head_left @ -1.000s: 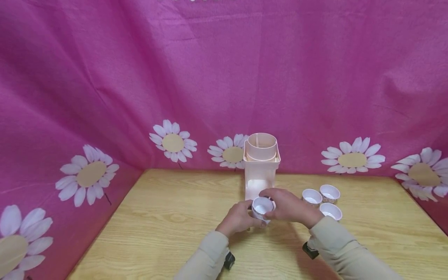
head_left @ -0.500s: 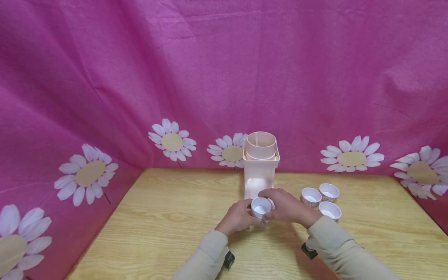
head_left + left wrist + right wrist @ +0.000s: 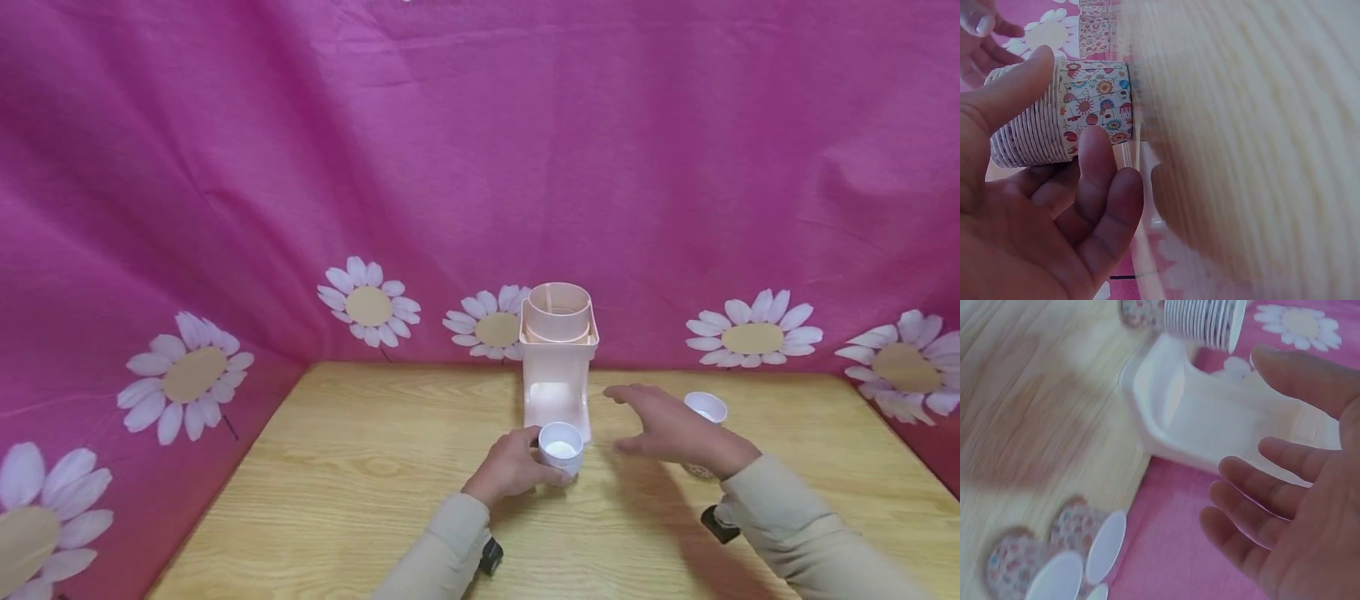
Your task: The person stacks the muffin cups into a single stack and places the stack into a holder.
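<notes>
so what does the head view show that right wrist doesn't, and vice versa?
Only head: the left hand holding the cup stack, and the round tube atop the pink stand.

Only right wrist: the stack's layered rims, side-on and distinct.

Both: right hand, cup stack, pink stand, loose cups, table, flowered cloth.

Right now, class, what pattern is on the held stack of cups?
The stack has small multicoloured flowers on white, clearest in the left wrist view.

Beige on both sides: plain left sleeve [image 3: 433, 550], matching right sleeve [image 3: 813, 529], and look, a small, blocky black device [image 3: 491, 557] peeking out below each!
</notes>
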A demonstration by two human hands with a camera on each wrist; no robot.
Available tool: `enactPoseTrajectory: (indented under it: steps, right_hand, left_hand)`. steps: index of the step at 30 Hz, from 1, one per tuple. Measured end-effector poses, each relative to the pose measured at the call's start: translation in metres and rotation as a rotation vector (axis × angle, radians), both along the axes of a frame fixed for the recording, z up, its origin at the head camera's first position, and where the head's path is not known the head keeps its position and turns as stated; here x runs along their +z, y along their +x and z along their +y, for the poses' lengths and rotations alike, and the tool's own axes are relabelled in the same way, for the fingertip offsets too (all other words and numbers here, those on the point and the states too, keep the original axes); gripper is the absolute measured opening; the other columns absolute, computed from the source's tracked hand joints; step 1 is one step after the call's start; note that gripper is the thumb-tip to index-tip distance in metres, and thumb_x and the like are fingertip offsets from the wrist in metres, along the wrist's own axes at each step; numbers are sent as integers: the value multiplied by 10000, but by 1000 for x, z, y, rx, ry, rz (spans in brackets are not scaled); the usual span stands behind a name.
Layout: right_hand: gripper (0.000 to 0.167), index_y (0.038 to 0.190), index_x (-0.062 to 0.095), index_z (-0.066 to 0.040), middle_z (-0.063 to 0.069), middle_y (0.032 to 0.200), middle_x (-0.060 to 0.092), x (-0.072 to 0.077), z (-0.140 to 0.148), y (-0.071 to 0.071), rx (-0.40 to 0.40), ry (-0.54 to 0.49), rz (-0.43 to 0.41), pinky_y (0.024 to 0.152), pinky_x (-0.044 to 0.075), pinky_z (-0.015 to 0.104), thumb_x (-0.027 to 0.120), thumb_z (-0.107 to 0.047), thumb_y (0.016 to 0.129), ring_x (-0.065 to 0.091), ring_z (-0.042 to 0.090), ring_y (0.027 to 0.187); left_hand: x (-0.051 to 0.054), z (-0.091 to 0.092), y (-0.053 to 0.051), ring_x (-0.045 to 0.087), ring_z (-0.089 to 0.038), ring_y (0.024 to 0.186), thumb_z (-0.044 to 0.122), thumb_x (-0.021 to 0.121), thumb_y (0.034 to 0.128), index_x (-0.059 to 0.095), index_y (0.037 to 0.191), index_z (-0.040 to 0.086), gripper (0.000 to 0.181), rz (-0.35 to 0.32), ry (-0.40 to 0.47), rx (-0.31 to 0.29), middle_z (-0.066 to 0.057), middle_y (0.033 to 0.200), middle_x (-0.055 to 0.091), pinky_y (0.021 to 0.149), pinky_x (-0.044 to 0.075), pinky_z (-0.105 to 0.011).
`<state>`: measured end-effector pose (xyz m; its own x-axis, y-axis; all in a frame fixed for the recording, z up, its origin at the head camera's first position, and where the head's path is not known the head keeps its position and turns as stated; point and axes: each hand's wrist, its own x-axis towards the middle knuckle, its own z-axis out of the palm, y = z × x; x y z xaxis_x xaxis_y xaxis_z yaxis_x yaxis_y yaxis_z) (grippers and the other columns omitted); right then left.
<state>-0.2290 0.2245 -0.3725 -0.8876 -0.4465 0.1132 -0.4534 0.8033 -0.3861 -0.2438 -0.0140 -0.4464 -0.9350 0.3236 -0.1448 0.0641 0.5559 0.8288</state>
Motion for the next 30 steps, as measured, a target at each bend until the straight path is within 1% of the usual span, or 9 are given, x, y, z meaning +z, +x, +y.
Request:
enactPoseTrajectory:
  steps: [2,6,10,12,15,19,22,27,30]
  right_hand:
    - [691,1353,519,49,258,1285,620,1,9,0,1,6,20,1008,454,593,804,-247,797,582,441,1176]
    - [635,1291,565,67,250,1233,651,-4,25,2,7,15,97,987,471,582,802,-248,794,599,444,1163]
    - [574,1261,586,73,256,1220,658,-11,38,2,-25,26,147,975,481,572,773,-236,813,609,447,1149]
    - [551,1245,596,74,262,1207,661,-14,44,1,-50,25,158,964,489,572,758,-243,826,616,448,1131]
    - [553,1231,602,75,271,1180,662,-17,51,2,-87,19,144,927,501,580,772,-256,822,624,449,1088]
    - [593,1215,608,76,283,1149,661,-19,61,4,-140,26,118,869,517,576,811,-263,774,633,444,1035]
    - [588,1217,606,71,283,1147,659,-20,69,5,-181,43,104,865,517,576,795,-265,772,634,445,1032]
    - [579,1238,590,83,289,1124,659,-24,83,9,-214,70,86,846,518,578,760,-240,788,638,444,998]
    - [610,1239,580,103,300,1105,659,-29,91,11,-227,79,70,836,517,582,779,-246,781,639,456,981]
  left_hand:
    - [0,0,0,597,-172,961,254,907,698,659,1171,149,544,9,-7,-1,-27,1153,699,788,531,-344]
    - [-1,1,-1,605,-174,1006,257,909,694,657,1180,150,558,19,-10,-15,-23,1154,701,849,539,-377]
    - [-2,1,-1,607,-177,1044,252,913,687,652,1190,149,576,30,-4,-14,-8,1138,703,944,513,-436]
    - [-2,1,-2,611,-176,1043,236,910,689,654,1180,139,562,40,6,-21,-4,1114,708,968,498,-439]
    - [-3,1,-3,619,-165,1015,224,907,691,662,1154,125,533,50,12,-33,1,1075,712,949,501,-414]
    - [-2,2,-4,604,-155,975,249,912,684,665,1141,124,534,50,-17,-31,11,1047,707,924,499,-396]
    - [-1,2,-5,598,-156,980,265,915,677,664,1155,127,557,53,-40,-25,15,1048,706,935,496,-407]
    - [0,2,-5,608,-163,1016,267,915,679,661,1174,131,573,50,-45,-19,12,1072,710,961,495,-425]
    - [0,1,-5,608,-166,1019,261,916,676,662,1175,129,575,48,-41,-14,7,1077,710,960,495,-428]
